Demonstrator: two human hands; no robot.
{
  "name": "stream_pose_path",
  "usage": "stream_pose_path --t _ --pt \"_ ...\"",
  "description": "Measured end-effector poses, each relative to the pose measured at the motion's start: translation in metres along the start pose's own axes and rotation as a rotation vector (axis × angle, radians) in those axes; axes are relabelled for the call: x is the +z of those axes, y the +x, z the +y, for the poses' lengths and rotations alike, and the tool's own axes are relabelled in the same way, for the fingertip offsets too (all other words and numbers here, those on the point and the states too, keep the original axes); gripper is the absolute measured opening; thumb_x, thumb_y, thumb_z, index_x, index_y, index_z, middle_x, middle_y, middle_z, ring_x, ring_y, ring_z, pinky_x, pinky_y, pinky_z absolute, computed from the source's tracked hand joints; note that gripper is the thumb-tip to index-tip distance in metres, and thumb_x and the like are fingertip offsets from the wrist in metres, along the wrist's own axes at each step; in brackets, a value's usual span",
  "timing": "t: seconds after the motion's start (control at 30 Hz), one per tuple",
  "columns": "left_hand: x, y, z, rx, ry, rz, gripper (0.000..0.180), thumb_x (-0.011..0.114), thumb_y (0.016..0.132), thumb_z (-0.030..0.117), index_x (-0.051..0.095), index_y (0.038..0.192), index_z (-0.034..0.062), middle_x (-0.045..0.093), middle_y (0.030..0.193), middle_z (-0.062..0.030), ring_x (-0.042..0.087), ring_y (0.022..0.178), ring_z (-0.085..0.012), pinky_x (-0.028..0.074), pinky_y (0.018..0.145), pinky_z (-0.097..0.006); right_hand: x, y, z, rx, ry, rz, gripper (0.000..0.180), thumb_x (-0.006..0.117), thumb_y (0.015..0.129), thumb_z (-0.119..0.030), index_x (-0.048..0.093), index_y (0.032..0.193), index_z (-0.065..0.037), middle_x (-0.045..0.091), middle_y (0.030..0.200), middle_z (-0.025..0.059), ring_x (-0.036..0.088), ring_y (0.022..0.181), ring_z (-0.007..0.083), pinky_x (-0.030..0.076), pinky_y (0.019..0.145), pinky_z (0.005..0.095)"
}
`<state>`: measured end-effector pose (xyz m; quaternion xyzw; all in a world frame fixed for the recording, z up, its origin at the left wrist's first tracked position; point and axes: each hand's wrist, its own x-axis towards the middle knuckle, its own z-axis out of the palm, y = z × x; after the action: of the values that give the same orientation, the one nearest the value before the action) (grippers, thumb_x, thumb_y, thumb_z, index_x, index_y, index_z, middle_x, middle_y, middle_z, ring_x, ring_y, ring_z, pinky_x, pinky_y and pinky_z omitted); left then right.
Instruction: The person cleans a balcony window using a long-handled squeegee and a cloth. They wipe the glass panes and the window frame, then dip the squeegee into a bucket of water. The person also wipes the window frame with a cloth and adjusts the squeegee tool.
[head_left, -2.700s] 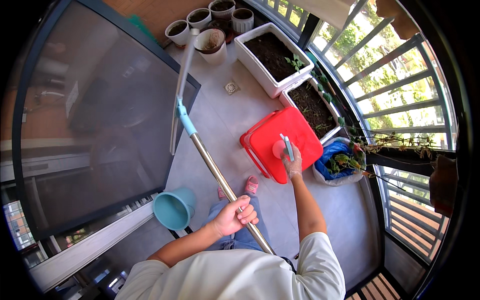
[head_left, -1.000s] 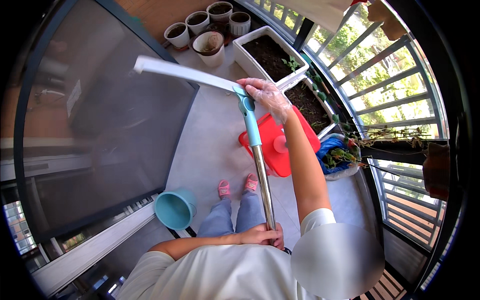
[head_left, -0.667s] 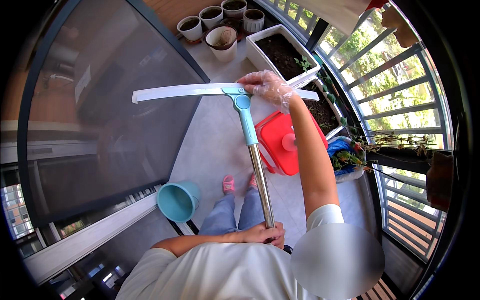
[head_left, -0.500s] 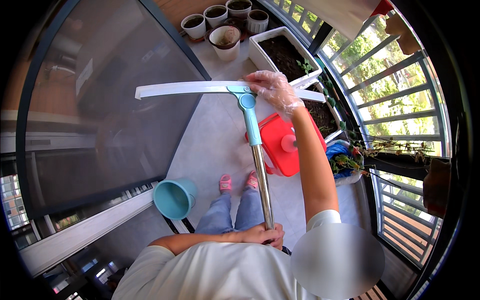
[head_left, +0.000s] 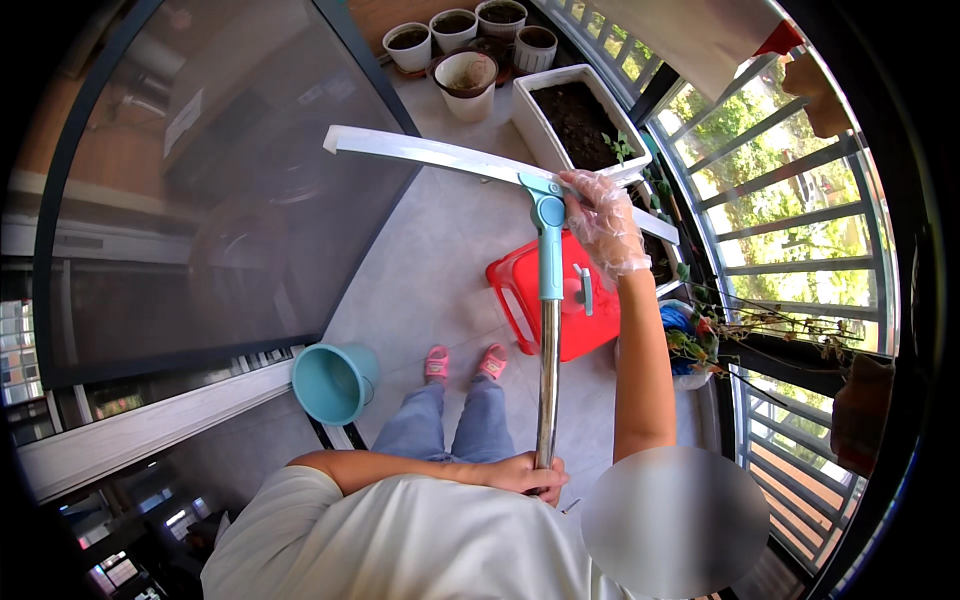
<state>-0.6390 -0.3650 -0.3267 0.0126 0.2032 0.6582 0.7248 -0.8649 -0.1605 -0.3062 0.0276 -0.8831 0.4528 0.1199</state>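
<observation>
A long-handled squeegee stands up in front of my body, with a white bar head (head_left: 430, 152), a light-blue swivel joint (head_left: 548, 215) and a shiny metal pole (head_left: 549, 370). Near my waist my left hand (head_left: 535, 474) is wrapped round the lower pole. My right hand (head_left: 605, 222), in a clear plastic glove, grips the white bar just right of the joint. The bar tilts, its left end farther from me. Behind the pole sits a red lidded plastic container (head_left: 590, 330) with a small grey-blue piece on top.
A light-blue bucket (head_left: 328, 385) stands by the door track at left. Several potted plants and a white planter (head_left: 540, 130) line the far side. A dark-framed screen panel (head_left: 230, 200) fills the left; a railing window (head_left: 790, 210) runs along the right. Dry stems (head_left: 780, 320) poke inward.
The bar has turned clockwise, its left end rising and its right end dropping. The joint and my right hand have shifted right and slightly nearer. Both hands keep their hold.
</observation>
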Motion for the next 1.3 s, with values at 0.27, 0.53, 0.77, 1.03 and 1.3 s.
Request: stream_pose_path --t 0.27,0.53,0.77,1.03,1.3 --pt "0.022 0.052 0.019 -0.047 0.238 -0.103 0.014 0.047 0.092 0.020 0.043 0.092 0.0060 0.054 0.086 -0.0060 0.053 0.087 -0.0150 0.044 0.079 -0.030 -0.068 -0.014 0.018 0.303 0.927 0.105 0.044 0.052 0.088 -0.014 0.041 0.129 -0.003 0.061 0.088 0.0074 0.057 0.082 0.0171 0.045 0.076 0.0262" --pt "0.028 0.067 0.020 0.183 0.469 -0.030 0.020 0.051 0.091 0.018 0.043 0.099 0.0029 0.057 0.087 -0.0070 0.058 0.084 -0.0154 0.046 0.075 -0.030 -0.097 -0.054 -0.061 0.692 0.824 0.036 0.043 0.055 0.088 -0.028 0.039 0.121 -0.006 0.050 0.071 0.0036 0.047 0.055 0.0128 0.041 0.051 0.0255" --pt "0.049 -0.005 0.150 0.813 1.195 0.535 0.009 0.060 0.081 0.008 0.060 0.086 0.0002 0.061 0.079 -0.0098 0.059 0.073 -0.0177 0.047 0.067 -0.031 -0.083 -0.141 -0.097 0.696 1.183 0.028 0.038 0.047 0.090 -0.044 0.048 0.100 -0.007 0.039 0.061 -0.0018 0.029 0.043 0.0023 0.021 0.038 0.0173" --pt "0.049 -0.052 0.214 1.081 1.634 0.486 0.020 0.061 0.077 0.003 0.061 0.097 0.0002 0.061 0.089 -0.0104 0.057 0.082 -0.0279 0.044 0.080 -0.037 -0.064 -0.204 -0.132 0.636 1.154 -0.261 0.050 0.055 0.084 -0.046 0.046 0.105 -0.001 0.039 0.060 -0.0017 0.031 0.045 0.0046 0.023 0.040 0.0191" --pt "0.045 -0.083 0.193 1.103 1.487 0.416 0.020 0.065 0.076 0.004 0.062 0.096 -0.0010 0.061 0.089 -0.0126 0.058 0.086 -0.0265 0.044 0.084 -0.036 -0.071 -0.224 -0.133 0.624 1.161 -0.372 0.053 0.065 0.079 -0.038 0.049 0.105 0.005 0.044 0.064 0.0004 0.036 0.051 0.0066 0.026 0.044 0.0203"
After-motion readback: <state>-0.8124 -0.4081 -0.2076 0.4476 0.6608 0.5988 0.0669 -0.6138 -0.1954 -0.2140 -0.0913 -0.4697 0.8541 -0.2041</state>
